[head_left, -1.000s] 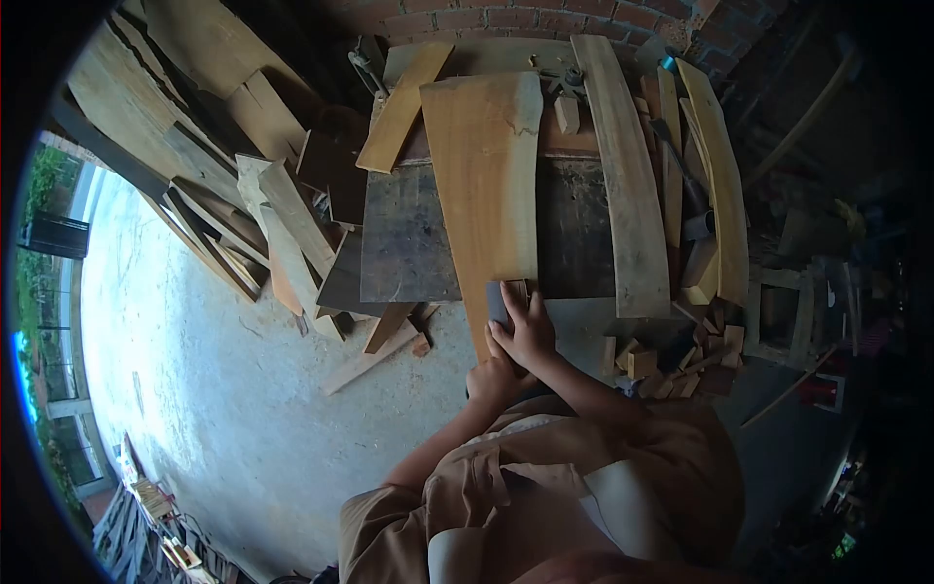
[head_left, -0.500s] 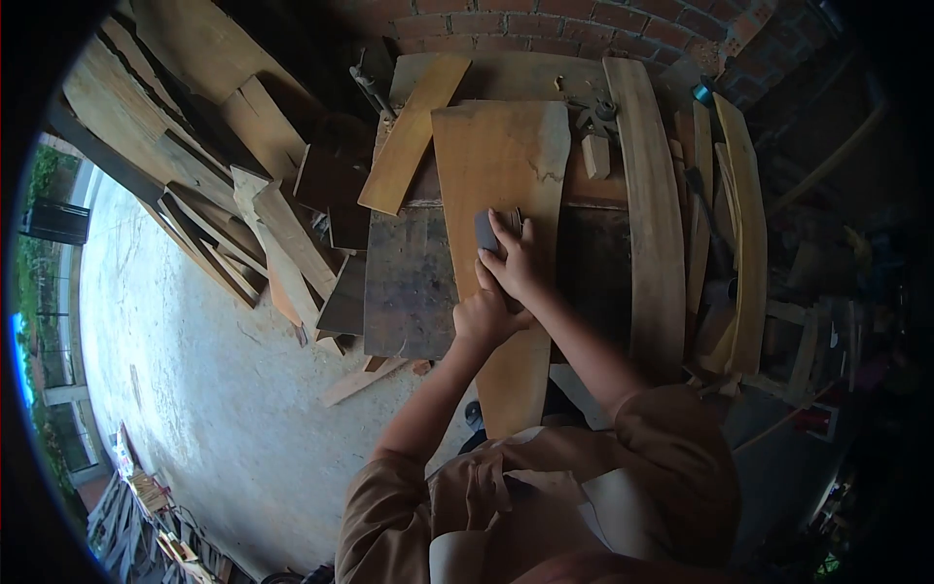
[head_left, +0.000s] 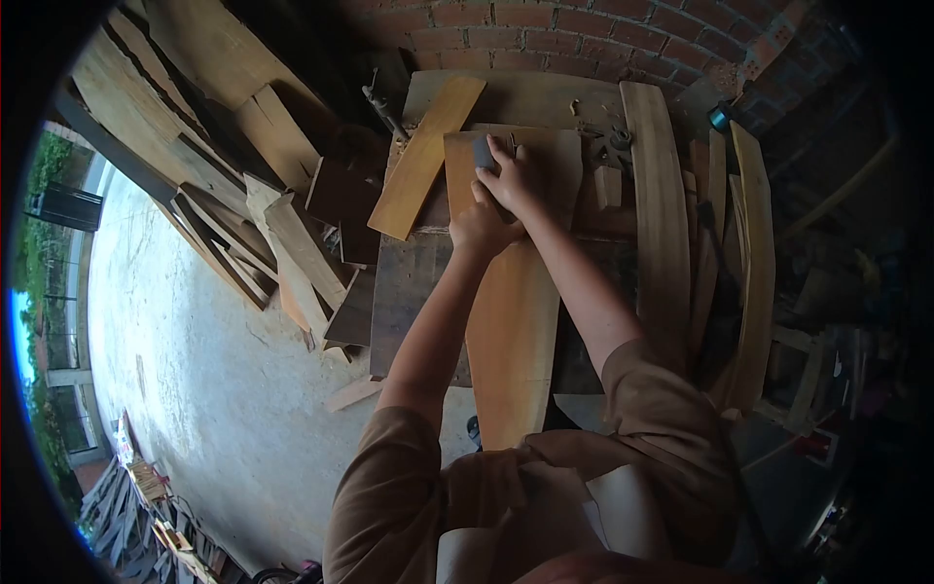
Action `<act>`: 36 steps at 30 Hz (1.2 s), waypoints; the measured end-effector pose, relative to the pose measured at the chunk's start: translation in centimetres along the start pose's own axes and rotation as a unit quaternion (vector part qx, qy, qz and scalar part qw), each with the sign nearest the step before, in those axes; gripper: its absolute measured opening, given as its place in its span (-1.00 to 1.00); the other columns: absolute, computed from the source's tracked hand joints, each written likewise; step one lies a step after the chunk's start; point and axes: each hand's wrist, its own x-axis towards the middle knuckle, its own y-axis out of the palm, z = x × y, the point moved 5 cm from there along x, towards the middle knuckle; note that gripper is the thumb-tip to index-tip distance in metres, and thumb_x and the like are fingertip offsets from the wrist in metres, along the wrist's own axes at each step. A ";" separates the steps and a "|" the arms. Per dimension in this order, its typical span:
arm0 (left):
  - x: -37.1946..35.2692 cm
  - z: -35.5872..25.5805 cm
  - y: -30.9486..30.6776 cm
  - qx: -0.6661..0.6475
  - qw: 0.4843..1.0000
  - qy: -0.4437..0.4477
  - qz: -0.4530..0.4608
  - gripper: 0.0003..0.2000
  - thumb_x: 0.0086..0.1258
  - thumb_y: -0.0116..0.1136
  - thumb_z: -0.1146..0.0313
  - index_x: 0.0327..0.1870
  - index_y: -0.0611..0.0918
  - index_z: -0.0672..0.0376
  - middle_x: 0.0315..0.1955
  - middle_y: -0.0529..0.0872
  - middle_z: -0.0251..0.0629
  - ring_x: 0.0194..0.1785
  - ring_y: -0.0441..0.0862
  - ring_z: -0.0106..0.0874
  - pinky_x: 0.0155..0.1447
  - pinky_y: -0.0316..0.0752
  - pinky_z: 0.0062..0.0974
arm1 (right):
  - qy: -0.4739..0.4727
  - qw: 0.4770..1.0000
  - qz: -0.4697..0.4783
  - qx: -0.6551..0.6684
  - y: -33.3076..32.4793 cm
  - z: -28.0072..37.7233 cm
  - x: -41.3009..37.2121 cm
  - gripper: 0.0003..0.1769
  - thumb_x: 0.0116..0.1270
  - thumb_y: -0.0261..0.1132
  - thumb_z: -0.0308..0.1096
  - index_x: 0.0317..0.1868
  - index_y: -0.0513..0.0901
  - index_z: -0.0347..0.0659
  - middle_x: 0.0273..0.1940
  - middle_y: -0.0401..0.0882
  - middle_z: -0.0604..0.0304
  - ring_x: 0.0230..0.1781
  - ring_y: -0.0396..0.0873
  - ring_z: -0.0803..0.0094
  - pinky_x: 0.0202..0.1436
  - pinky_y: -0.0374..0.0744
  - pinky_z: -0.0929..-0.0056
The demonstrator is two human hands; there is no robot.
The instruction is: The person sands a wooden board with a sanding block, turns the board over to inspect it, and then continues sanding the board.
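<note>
A long tapered board [head_left: 514,331] lies lengthwise on the dark workbench [head_left: 401,292], its narrow end toward my body. Near its far end a small grey block [head_left: 483,152] rests on the wood. My right hand [head_left: 514,183] is closed on that block from the right, fingers over its top. Just below and to the left, my left hand [head_left: 479,226] is closed on the near part of the same tool, touching my right hand. Most of the tool is hidden under the hands.
A yellowish plank [head_left: 426,161] lies slanted left of the board. To the right are a small wooden block [head_left: 608,187] and a long plank [head_left: 657,214]. Stacked lumber [head_left: 282,136] leans at the left. A brick wall [head_left: 545,39] stands behind the bench.
Both hands have moved forward along the board with the grey block, from its middle to near its far end. The camera view has shifted slightly.
</note>
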 end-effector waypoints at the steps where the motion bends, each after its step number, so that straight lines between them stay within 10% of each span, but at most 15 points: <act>1: -2.6 0.2 0.3 -0.002 1.000 0.002 0.002 0.17 -0.14 0.14 -0.35 0.29 -0.04 0.48 -0.40 0.68 -0.09 -0.32 0.68 -0.23 -0.30 0.56 -0.32 | 0.002 1.000 0.001 -0.003 0.2 0.1 -2.8 -0.31 0.11 0.24 0.00 0.29 0.28 0.15 -0.11 0.36 -0.18 -0.13 0.45 -0.03 -0.09 0.47 0.18; 10: -33.6 6.5 11.1 -0.042 0.990 0.014 0.137 0.25 -0.14 0.11 -0.42 0.28 -0.15 0.56 -0.62 0.64 -0.14 -0.60 0.63 -0.32 -0.61 0.47 -0.40 | -0.029 0.999 -0.012 -0.016 -0.7 4.9 -36.2 -0.27 0.03 0.32 -0.12 0.27 0.31 0.07 -0.06 0.27 -0.19 -0.10 0.35 -0.08 -0.08 0.38 0.05; 15: -36.7 7.5 12.8 -0.041 0.984 0.025 0.171 0.26 -0.14 0.11 -0.41 0.25 -0.16 0.62 -0.61 0.64 -0.15 -0.64 0.61 -0.36 -0.65 0.44 -0.43 | -0.013 1.000 0.015 0.016 -0.5 4.9 -39.6 -0.23 -0.04 0.36 -0.13 0.26 0.33 0.05 -0.02 0.24 -0.21 -0.04 0.30 -0.12 -0.02 0.33 -0.01; 26: -8.6 6.1 1.0 -0.033 0.999 0.032 -0.019 0.20 -0.19 0.18 -0.34 0.23 -0.03 0.59 -0.58 0.65 -0.11 -0.52 0.66 -0.24 -0.52 0.51 -0.34 | -0.033 0.999 0.036 0.011 2.4 5.7 -8.8 -0.33 0.05 0.29 -0.04 0.23 0.37 0.16 -0.18 0.32 -0.10 -0.23 0.46 0.03 -0.17 0.50 0.18; 31: 6.4 6.3 -4.5 -0.016 0.999 -0.017 0.034 0.13 -0.21 0.17 -0.39 0.14 0.12 0.55 -0.32 0.66 0.04 -0.23 0.65 -0.14 -0.22 0.53 -0.31 | -0.022 0.998 0.053 -0.003 4.6 6.2 7.5 -0.32 0.08 0.24 0.02 0.27 0.31 0.21 -0.05 0.33 -0.12 -0.15 0.49 0.04 -0.08 0.51 0.20; 36: 6.6 6.0 -4.5 0.000 0.999 -0.018 0.028 0.13 -0.18 0.16 -0.37 0.19 0.09 0.52 -0.25 0.65 0.04 -0.16 0.65 -0.19 -0.17 0.52 -0.29 | -0.018 0.999 0.040 -0.002 4.1 5.8 7.0 -0.31 0.10 0.21 0.04 0.28 0.29 0.20 -0.05 0.33 -0.16 -0.11 0.47 -0.01 -0.05 0.49 0.21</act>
